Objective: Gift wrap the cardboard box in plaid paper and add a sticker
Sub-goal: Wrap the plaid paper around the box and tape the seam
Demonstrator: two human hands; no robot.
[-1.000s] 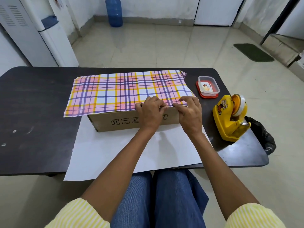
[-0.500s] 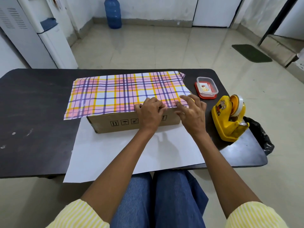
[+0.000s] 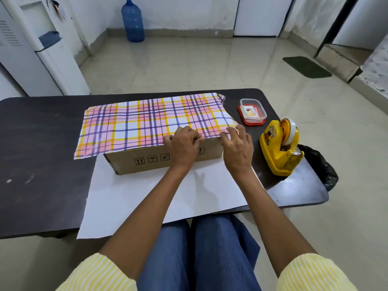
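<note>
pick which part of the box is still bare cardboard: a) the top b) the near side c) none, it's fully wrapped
b: the box shows plain cardboard with printed symbols on its near side, while the paper lies over its top.

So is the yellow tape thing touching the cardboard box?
Apart. The head view shows bare dark table between the tape dispenser and the cardboard box.
</note>
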